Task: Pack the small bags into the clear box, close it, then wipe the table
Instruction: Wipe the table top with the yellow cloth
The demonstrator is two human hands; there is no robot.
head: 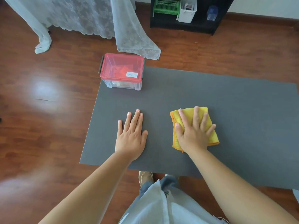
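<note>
The clear box (123,84) stands at the far left corner of the dark grey table top (234,110). Its pink lid (121,67) is on, with dark latches at both sides and a white label. Small bags show faintly through the lid. A folded yellow cloth (208,136) lies near the table's front middle. My right hand (193,132) presses flat on the cloth with fingers spread. My left hand (131,135) rests flat on the bare table, left of the cloth, holding nothing.
Reddish wooden floor (48,110) surrounds the low table. White lace curtains (129,29) hang down behind the box. A black shelf (186,25) at the back holds a green basket (166,7) and a white bin (187,12). My knee and shoe show below the front edge.
</note>
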